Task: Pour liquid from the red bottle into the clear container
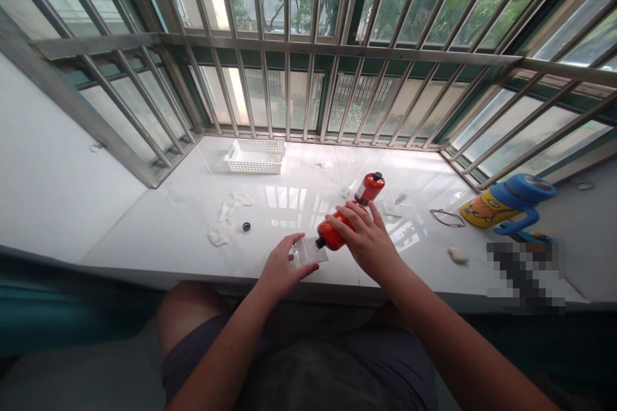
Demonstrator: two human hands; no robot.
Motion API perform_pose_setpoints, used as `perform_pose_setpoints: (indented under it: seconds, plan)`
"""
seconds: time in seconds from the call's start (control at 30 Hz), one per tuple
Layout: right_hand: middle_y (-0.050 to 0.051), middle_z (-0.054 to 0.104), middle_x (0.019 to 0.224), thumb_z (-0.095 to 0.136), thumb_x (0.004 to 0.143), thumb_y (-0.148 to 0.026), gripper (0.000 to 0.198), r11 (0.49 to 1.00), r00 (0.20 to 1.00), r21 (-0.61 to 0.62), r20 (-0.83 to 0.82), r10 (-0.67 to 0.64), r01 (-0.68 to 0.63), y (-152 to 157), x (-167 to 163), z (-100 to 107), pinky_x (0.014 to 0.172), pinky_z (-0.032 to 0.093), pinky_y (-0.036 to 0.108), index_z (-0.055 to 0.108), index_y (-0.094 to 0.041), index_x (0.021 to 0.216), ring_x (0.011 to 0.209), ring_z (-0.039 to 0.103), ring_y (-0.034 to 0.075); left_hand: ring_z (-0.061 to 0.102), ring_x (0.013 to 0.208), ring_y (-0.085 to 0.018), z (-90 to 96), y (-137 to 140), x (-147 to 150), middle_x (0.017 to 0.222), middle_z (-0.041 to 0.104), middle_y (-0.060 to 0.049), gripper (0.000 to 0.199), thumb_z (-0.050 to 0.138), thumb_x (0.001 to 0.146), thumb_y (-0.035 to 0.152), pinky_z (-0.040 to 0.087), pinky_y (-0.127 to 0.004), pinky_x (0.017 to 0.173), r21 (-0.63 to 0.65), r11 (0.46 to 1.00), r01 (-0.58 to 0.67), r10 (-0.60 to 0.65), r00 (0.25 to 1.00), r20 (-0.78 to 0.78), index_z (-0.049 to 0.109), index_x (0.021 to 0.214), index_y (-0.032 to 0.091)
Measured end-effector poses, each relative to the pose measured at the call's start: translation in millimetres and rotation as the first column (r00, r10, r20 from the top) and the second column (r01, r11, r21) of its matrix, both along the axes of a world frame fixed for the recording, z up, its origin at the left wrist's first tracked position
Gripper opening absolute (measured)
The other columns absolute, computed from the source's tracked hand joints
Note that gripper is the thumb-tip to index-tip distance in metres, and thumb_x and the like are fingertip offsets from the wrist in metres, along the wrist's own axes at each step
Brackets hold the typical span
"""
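My right hand (364,234) is wrapped round a red bottle (331,235) with a black neck, tilted so that its mouth points down and left. Just below that mouth is a small clear plastic container (304,253), gripped between the thumb and fingers of my left hand (283,268). Whether liquid is flowing between the two cannot be made out. Behind my right hand a second red bottle (371,187) with a black cap stands on the white sill. A loose black cap (246,227) lies to the left of my left hand.
Crumpled tissues (220,234) lie at the left, and a white perforated basket (256,158) stands at the back. To the right are a hair-tie-like loop (447,218), a pale lump (457,255) and a blue-and-yellow flask (506,202). Metal bars (289,90) line the window.
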State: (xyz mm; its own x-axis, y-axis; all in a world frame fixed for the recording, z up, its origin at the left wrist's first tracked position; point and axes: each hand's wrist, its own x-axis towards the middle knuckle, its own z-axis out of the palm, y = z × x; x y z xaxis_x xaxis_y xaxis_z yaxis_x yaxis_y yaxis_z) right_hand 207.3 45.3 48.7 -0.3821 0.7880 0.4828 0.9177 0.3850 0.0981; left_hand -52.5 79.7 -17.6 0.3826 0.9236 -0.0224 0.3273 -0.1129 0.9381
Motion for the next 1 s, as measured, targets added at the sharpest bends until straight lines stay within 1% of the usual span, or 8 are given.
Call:
perform_pose_setpoints:
  seconds: [0.1,0.2,0.27,0.37,0.47,0.63,0.83,1.0]
  plan:
    - [0.015,0.058,0.147,0.064,0.093,-0.011,0.061,0.997,0.968,-0.026,-0.240,-0.070,0.066,-1.0,10.1,-30.3,0.120,0.041,0.066,0.055,-0.026,0.152,0.140,0.055,0.036,0.064,0.135,-0.030,-4.7,4.4,-2.1,0.146,0.066,-0.010,0.074,0.090,0.077,0.044,0.057,-0.047,0.111,0.010,1.000,-0.001,0.001,1.000,0.000,0.059,0.142,0.026]
    - [0.016,0.062,0.137,0.076,0.088,-0.031,0.064,0.983,0.847,-0.071,-0.499,-0.183,0.171,-5.3,26.8,-62.1,0.110,0.051,0.061,0.056,-0.023,0.148,0.128,0.060,0.037,0.063,0.137,-0.032,-8.9,9.8,-5.4,0.146,0.067,-0.009,0.072,0.088,0.079,0.045,0.049,-0.052,0.119,0.067,0.998,-0.008,0.013,0.997,-0.074,0.059,0.142,0.027]
    - [0.016,0.065,0.133,0.082,0.082,-0.048,0.072,0.936,0.703,-0.187,-0.620,-0.349,0.299,-10.8,39.7,-80.3,0.107,0.051,0.061,0.057,-0.021,0.144,0.126,0.061,0.039,0.062,0.140,-0.033,-12.2,13.6,-7.5,0.146,0.068,-0.009,0.071,0.087,0.080,0.044,0.048,-0.053,0.120,0.079,0.997,-0.018,0.025,0.995,-0.098,0.058,0.143,0.028]
    - [0.014,0.068,0.132,0.085,0.073,-0.064,0.087,0.799,0.382,-0.431,-0.715,-0.586,0.420,-21.3,58.2,-97.7,0.102,0.054,0.053,0.053,-0.022,0.143,0.117,0.067,0.037,0.060,0.143,-0.033,-17.5,19.8,-10.2,0.150,0.066,-0.009,0.071,0.085,0.082,0.043,0.048,-0.050,0.119,0.064,0.997,-0.033,0.038,0.996,-0.085,0.055,0.145,0.029]
    - [0.012,0.071,0.129,0.087,0.069,-0.068,0.096,0.722,0.180,-0.541,-0.733,-0.657,0.432,-28.9,73.8,-102.6,0.093,0.057,0.047,0.049,-0.023,0.145,0.102,0.072,0.032,0.057,0.147,-0.033,-19.9,25.4,-13.1,0.154,0.063,-0.010,0.072,0.083,0.084,0.043,0.046,-0.051,0.120,0.058,0.997,-0.048,0.054,0.994,-0.094,0.054,0.148,0.029]
    - [0.017,0.065,0.136,0.086,0.066,-0.069,0.103,0.747,0.220,-0.493,-0.749,-0.625,0.446,-28.6,88.3,-102.7,0.102,0.054,0.049,0.047,-0.020,0.147,0.118,0.067,0.036,0.058,0.146,-0.037,-17.0,29.3,-16.1,0.152,0.065,-0.015,0.074,0.081,0.084,0.044,0.046,-0.055,0.119,0.057,0.995,-0.082,0.089,0.987,-0.134,0.053,0.151,0.026]
    - [0.024,0.052,0.146,0.082,0.066,-0.073,0.110,0.781,0.311,-0.351,-0.773,-0.554,0.517,-37.6,74.6,-104.3,0.113,0.049,0.058,0.045,-0.014,0.151,0.129,0.058,0.043,0.047,0.155,-0.037,-13.7,24.3,-17.4,0.164,0.052,-0.017,0.084,0.082,0.082,0.046,0.038,-0.058,0.127,0.121,0.986,-0.116,0.134,0.979,-0.153,0.049,0.155,0.024]
    - [0.024,0.033,0.166,0.068,0.089,-0.068,0.100,0.792,0.438,-0.042,-0.815,-0.380,0.609,-83.5,80.2,-60.8,0.126,0.035,0.061,0.027,-0.016,0.165,0.151,0.041,0.042,0.039,0.160,-0.030,0.0,14.3,-32.4,0.168,0.047,-0.015,0.075,0.071,0.093,0.053,0.031,-0.054,0.132,0.272,0.946,-0.176,0.212,0.971,-0.110,0.044,0.157,0.023]
